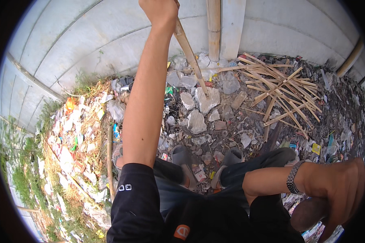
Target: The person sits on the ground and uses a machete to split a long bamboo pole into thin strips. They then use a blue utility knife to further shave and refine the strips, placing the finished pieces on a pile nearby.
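1. right hand [336, 190], nearest the camera at the lower right, has its fingers curled around a dark rounded handle [308, 212]; a metal watch [293, 177] sits on that wrist.
2. left hand [160, 10] is raised at the top edge, fist closed around a bamboo stick [189, 52].
3. stick slants down and to the right, its lower tip touching a pale stone [207, 99] in the rubble.
4. black sleeves and dark trousers fill the bottom; two grey sandals [231, 158] stand on littered ground.
5. split bamboo pieces [282, 87] lie in a loose pile at the upper right, well apart from the stick.
6. pale curved wall [89, 36] rises behind, with an upright bamboo pole [213, 28] against it.
7. scraps of plastic litter [75, 137] and dry grass cover the left side.
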